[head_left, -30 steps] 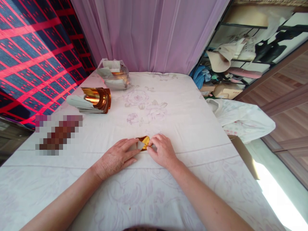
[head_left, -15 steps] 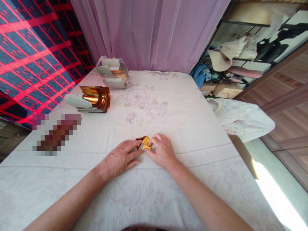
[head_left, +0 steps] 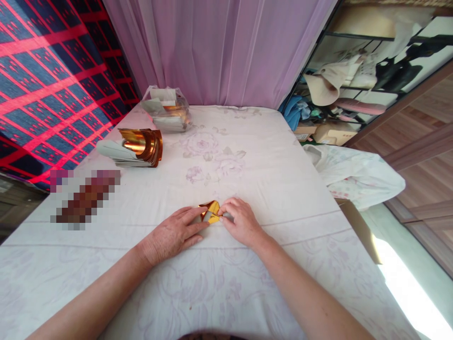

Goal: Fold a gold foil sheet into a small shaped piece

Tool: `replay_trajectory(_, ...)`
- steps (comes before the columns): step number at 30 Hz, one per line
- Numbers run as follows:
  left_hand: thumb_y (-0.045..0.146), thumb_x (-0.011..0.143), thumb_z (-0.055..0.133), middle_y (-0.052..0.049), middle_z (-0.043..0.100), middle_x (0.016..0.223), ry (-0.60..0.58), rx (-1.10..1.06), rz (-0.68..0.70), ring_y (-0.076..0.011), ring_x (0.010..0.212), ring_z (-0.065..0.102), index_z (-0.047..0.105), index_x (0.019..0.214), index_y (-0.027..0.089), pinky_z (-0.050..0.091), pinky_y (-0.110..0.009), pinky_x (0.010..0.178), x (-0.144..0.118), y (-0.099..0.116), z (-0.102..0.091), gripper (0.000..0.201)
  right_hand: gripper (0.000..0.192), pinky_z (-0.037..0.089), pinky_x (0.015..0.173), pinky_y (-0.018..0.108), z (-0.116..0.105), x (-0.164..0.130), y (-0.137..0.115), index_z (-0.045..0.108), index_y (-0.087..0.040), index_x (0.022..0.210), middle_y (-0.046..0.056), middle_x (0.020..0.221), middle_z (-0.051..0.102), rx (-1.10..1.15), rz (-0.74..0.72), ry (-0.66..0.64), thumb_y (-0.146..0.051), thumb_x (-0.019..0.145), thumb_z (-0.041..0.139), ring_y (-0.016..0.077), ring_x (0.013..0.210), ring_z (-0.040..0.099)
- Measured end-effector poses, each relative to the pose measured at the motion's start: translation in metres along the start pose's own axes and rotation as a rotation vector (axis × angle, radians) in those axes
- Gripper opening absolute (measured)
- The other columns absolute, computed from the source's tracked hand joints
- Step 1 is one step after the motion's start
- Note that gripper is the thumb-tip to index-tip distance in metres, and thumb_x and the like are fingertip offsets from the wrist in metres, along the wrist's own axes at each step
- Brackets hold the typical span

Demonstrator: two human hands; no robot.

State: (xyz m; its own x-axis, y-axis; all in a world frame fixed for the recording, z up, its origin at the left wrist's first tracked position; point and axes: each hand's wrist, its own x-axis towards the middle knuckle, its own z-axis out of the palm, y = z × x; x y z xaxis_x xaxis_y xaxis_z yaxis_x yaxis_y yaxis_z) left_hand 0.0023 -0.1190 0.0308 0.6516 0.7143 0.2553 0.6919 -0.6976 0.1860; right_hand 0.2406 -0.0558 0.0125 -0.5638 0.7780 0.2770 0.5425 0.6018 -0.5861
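Fingers, left hand (head_left: 173,233): laid flat and nearly straight on the bed (head_left: 269,170), tips pressing the left part of the small gold paper (head_left: 211,211); pinning it, not gripping.
Gold paper: partly folded, lying near the front edge of the bed, about midway across, between the two hands.
Fingers, right hand (head_left: 240,222): curled, the tips pinching the right edge of the paper; how tightly they close cannot be told.
Doing it well: I judge the left fingers should hold the sheet still while the right ones run the crease firmly along its line; the soft bedding gives, so press evenly.
Back left corner: a stack of gold sheets (head_left: 139,146), with a clear bag (head_left: 166,111) behind it, both well apart from the hands.
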Motion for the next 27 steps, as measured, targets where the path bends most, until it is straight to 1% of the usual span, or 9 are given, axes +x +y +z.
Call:
replay_trajectory(6,0.035,0.098,0.045,-0.012,0.049,0.14,0.005,0.022,0.0,-0.0259,0.122,0.054,0.064,0.118,0.021,0.048,-0.044,0.103,-0.003,0.0,-0.001,0.031,0.018,0.043,0.082,0.035,0.0,0.0,0.0,0.064,-0.022,0.085,0.003,0.094,0.064,0.006,-0.016,0.003,-0.006,0.076,0.064,0.0193,0.09,0.058)
replay_trajectory(11,0.034,0.096,0.05,-0.011,0.056,0.135,-0.011,-0.022,0.015,-0.0245,0.122,0.055,0.061,0.119,0.02,0.045,-0.044,0.107,-0.002,-0.002,0.001,0.028,0.017,0.042,0.083,0.035,0.0,-0.001,0.001,0.065,-0.022,0.086,0.003,0.095,0.064,-0.017,-0.038,-0.005,-0.008,0.078,0.062,0.0191,0.091,0.058)
replay_trajectory(14,0.031,0.096,0.05,-0.011,0.06,0.129,0.013,-0.1,-0.026,-0.0233,0.12,0.057,0.056,0.118,0.019,0.047,-0.043,0.104,-0.001,-0.002,0.001,0.026,0.014,0.042,0.084,0.035,0.0,-0.002,0.001,0.066,-0.022,0.088,0.003,0.097,0.063,-0.028,-0.049,-0.003,-0.011,0.08,0.063,0.0195,0.093,0.057)
replay_trajectory(16,0.026,0.096,0.049,-0.01,0.064,0.124,0.044,-0.138,-0.07,-0.0221,0.117,0.059,0.054,0.117,0.019,0.049,-0.042,0.101,0.0,-0.002,0.0,0.023,0.012,0.042,0.085,0.035,0.0,-0.003,0.0,0.065,-0.022,0.089,0.004,0.098,0.063,-0.035,-0.051,-0.009,-0.014,0.081,0.065,0.0198,0.094,0.056)
replay_trajectory(19,0.02,0.095,0.046,-0.009,0.066,0.116,0.096,-0.116,-0.15,-0.0209,0.109,0.062,0.056,0.112,0.02,0.051,-0.041,0.096,0.001,-0.003,-0.002,0.02,0.011,0.041,0.086,0.035,-0.001,-0.003,-0.002,0.064,-0.022,0.089,0.003,0.097,0.062,-0.052,-0.047,-0.019,-0.016,0.08,0.067,0.0197,0.095,0.056)
replay_trajectory(21,0.019,0.094,0.047,-0.01,0.065,0.118,0.127,-0.064,-0.189,-0.0218,0.108,0.062,0.059,0.111,0.02,0.052,-0.042,0.095,0.003,-0.007,-0.003,0.021,0.011,0.042,0.086,0.035,-0.002,-0.003,-0.003,0.064,-0.022,0.088,0.003,0.097,0.063,-0.061,-0.044,-0.021,-0.016,0.08,0.067,0.0196,0.095,0.056)
replay_trajectory(23,0.022,0.094,0.049,-0.012,0.061,0.125,0.132,-0.012,-0.202,-0.0239,0.111,0.06,0.063,0.111,0.02,0.051,-0.043,0.095,0.006,-0.011,-0.003,0.022,0.01,0.042,0.086,0.035,-0.003,-0.003,-0.004,0.065,-0.023,0.087,0.003,0.096,0.063,-0.066,-0.044,-0.018,-0.016,0.08,0.068,0.0198,0.095,0.057)
replay_trajectory(25,0.024,0.093,0.051,-0.013,0.057,0.132,0.104,0.02,-0.178,-0.0257,0.116,0.058,0.067,0.107,0.021,0.049,-0.044,0.097,0.01,-0.016,-0.003,0.021,0.01,0.042,0.085,0.036,-0.003,-0.004,-0.003,0.065,-0.023,0.086,0.003,0.095,0.063,-0.068,-0.052,-0.008,-0.017,0.079,0.069,0.02,0.095,0.057)
replay_trajectory(27,0.026,0.094,0.051,-0.012,0.058,0.133,0.052,0.02,-0.137,-0.0256,0.119,0.057,0.068,0.106,0.023,0.045,-0.046,0.101,0.014,-0.021,-0.004,0.021,0.01,0.043,0.085,0.036,-0.003,-0.004,-0.002,0.066,-0.023,0.086,0.003,0.095,0.064,-0.067,-0.063,0.0,-0.018,0.079,0.07,0.02,0.094,0.058)
